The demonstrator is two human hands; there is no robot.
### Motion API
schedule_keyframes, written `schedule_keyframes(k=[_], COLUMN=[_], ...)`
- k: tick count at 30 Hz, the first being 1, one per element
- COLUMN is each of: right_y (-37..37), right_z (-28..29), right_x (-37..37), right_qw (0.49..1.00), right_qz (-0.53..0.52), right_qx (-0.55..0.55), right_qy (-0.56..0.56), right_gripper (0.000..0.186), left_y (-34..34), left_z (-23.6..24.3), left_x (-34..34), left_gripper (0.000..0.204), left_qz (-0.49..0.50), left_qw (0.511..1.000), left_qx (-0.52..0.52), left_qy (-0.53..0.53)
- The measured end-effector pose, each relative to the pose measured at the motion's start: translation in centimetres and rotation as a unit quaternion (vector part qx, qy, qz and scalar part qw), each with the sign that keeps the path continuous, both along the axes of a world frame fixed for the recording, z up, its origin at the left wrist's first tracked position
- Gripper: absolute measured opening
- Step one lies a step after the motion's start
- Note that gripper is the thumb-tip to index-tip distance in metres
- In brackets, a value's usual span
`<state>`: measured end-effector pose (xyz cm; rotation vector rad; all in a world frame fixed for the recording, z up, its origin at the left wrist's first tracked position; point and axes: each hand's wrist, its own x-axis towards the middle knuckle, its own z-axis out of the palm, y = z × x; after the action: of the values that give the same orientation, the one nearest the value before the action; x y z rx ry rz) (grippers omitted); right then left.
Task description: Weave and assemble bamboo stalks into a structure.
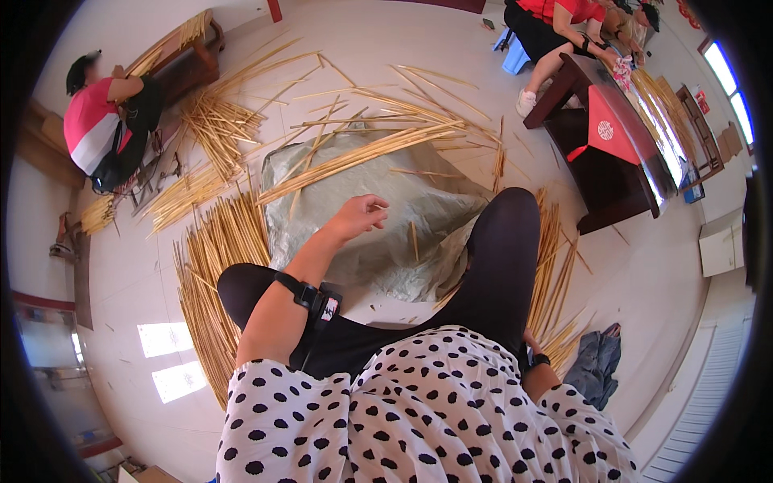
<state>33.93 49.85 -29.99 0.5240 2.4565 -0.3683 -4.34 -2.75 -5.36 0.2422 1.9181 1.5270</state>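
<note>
I am seated with black-clad legs spread over a grey-green sack sheet on the pale floor. My left hand reaches out above the sheet, fingertips pinched together, seemingly on a short pale sliver. A black strap device sits on that forearm. My right hand is hidden behind my right thigh; only its wrist with a black band shows, next to a pile of long pale cane sticks. More sticks lie in a bundle left of my left knee.
Long sticks lie across the sheet and floor beyond. A person in a pink, white and black top works at a wooden bench, far left. Another in red sits by a dark table. Blue cloth lies at right.
</note>
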Motion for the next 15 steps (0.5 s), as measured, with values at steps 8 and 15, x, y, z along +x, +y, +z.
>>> schedule_keyframes(k=[8,15], right_y=[0.0,-3.3], right_z=[-5.0,8.2], right_x=[1.0,-7.1], right_qw=[0.927,0.973], right_qz=[-0.101,-0.066], right_qx=[-0.236,-0.215], right_qy=[0.275,0.061], right_gripper=[0.028,0.017], left_y=[-0.3,-1.0], left_z=[-0.2,-0.5], left_x=[-0.2,0.3], left_gripper=[0.032,0.031], left_qz=[0.012,0.04], left_qw=[0.997,0.997], left_qx=[-0.066,-0.05], left_qy=[0.031,0.04])
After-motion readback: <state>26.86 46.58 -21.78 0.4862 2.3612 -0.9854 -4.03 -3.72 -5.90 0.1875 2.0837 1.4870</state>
